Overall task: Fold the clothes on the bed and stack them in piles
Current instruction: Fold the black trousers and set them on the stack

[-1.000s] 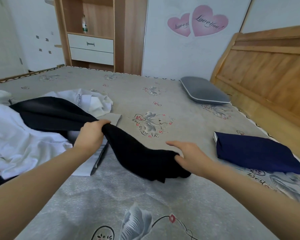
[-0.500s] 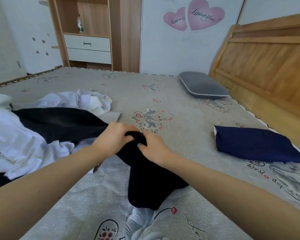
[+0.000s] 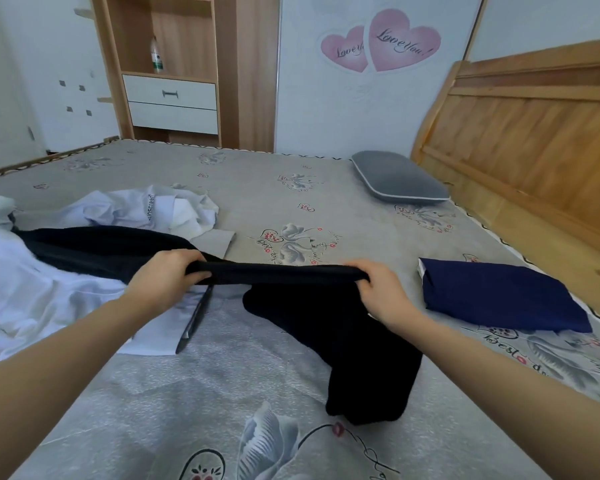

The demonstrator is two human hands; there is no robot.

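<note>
Left hand: my left hand (image 3: 167, 275) gripped one end of the black garment (image 3: 329, 323), fingers curled over the stretched edge.
Right hand: my right hand (image 3: 383, 292) gripped the other end, fingers curled round the cloth — both hands well apart, the edge pulled taut between them.
Black garment: I saw the held edge lifted just above the bed (image 3: 257, 188); the part below it sagged down and lay bunched on the sheet toward the near right, and another part trailed left over the unfolded heap.
Unfolded heap: white clothes (image 3: 32, 289) lay crumpled on the left side of the bed, partly under the black garment; a lighter shirt (image 3: 146, 209) with printed lettering lay behind them.
Grey piece: a flat grey cloth (image 3: 219, 239) stuck out just beyond my left hand.
Folded pile: a navy folded garment (image 3: 499, 296) sat on the right side of the bed, near my right hand but apart from it.
Pillow: a grey pillow (image 3: 399, 178) lay at the far right by the wooden headboard (image 3: 534, 133).
Background: a wooden shelf unit (image 3: 174, 64) with white drawers — a bottle (image 3: 156, 57) stood on it; pink heart stickers (image 3: 381, 39) were on the wall.
</note>
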